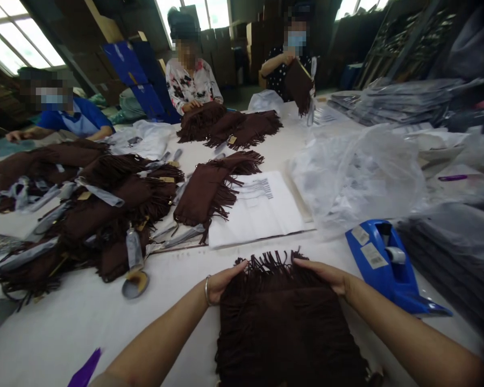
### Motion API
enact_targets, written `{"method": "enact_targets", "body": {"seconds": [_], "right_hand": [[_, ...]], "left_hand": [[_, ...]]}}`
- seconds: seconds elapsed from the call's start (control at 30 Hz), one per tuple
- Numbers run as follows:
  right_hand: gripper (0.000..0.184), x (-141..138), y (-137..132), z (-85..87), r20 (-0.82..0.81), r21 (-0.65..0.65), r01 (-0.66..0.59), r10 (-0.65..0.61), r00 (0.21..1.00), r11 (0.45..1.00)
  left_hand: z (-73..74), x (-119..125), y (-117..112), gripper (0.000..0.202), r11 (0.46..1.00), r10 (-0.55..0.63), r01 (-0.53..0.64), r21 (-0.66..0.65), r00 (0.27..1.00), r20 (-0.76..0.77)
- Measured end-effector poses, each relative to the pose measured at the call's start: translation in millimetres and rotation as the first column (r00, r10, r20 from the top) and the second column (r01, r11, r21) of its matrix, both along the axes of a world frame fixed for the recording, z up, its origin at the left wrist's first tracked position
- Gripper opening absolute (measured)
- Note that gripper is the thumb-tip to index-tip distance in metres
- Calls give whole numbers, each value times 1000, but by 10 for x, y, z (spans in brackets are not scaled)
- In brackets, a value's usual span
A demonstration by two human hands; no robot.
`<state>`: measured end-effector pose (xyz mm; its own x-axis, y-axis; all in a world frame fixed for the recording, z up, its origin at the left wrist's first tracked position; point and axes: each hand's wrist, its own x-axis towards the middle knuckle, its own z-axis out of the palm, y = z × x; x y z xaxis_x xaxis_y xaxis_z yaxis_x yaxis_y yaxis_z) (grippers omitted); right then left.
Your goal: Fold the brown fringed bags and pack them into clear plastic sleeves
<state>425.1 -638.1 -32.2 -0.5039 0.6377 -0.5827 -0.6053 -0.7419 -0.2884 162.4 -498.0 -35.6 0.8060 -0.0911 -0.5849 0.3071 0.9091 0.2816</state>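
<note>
Fingers of the left hand point(226, 280) and the right hand point(321, 273) grasp a dark brown, rectangular fabric bag with fringed edges point(284, 333) at its two far corners, thumbs lying over the fringe and the other fingertips mostly hidden. The bag spreads from between the hands toward the wearer, over a white-covered tabletop point(177, 322).

Just right of the right fingers sits a blue plastic tape dispenser point(381, 269) with pale labels, crowding that side near the forearm. Straight ahead of the fingertips lies a stack of white sheets with dark print point(262, 215); a second brown fringed bag point(199, 193) rests across its left part. Ahead and to the right of the right fingers, a crumpled heap of clear plastic bags point(363, 177) fills the surface, with a purple pen point(453, 178) farther off.

Left of the left fingers are a small round grey object with a tan patch point(134, 286) and, beyond it, a broad pile of brown fringed bags point(105, 215) with wrapped straps and tags. A purple strip point(84, 368) lies nearer the wearer. Well beyond the fingers, three co-workers are at the table, one raising a brown bag point(299, 83).
</note>
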Motion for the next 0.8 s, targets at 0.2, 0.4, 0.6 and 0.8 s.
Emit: {"method": "enact_targets", "body": {"seconds": [0.2,0.4,0.6,0.8], "right_hand": [[34,-8,226,23,66,105,-18,11,998,994],[43,-102,-18,538,703,459,-461,7,712,760],[63,-487,-736,475,876,446,-850,-333,349,281],[47,-649,-1307,489,817,522,-816,-420,394,250]], "left_hand": [[-42,197,69,58,993,-14,7,116,998,57],[534,83,-190,49,613,-295,106,783,950,102],[595,-281,-965,66,-118,-412,24,993,909,-70],[554,-465,-1349,56,-346,-458,29,938,867,-196]]}}
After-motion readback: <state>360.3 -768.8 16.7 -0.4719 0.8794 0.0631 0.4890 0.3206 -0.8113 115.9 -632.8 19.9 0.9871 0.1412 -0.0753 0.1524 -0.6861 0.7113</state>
